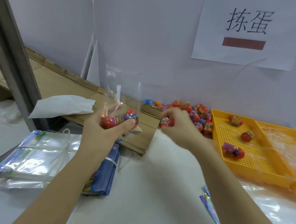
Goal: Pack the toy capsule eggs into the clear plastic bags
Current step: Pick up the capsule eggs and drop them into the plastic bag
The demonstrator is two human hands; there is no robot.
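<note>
My left hand (106, 126) grips the lower part of a clear plastic bag (122, 86) that stands upright. Red capsule eggs (119, 119) with coloured labels lie in the bag's bottom, inside my grip. My right hand (177, 125), a little to the right, is closed on a red capsule egg (165, 122) at its fingertips. Behind that hand a heap of loose capsule eggs (195, 113) lies against the wall. Three more eggs (233, 150) sit in the yellow perforated tray (255, 163) at the right.
Bundles of tied clear bags (35, 157) and a blue pack (105, 171) lie at the left front. Cardboard (138, 139) runs along the wall with a white paper (64, 105) on it. A paper sign (247, 31) hangs on the wall. More bag packs (209, 202) lie at the right front.
</note>
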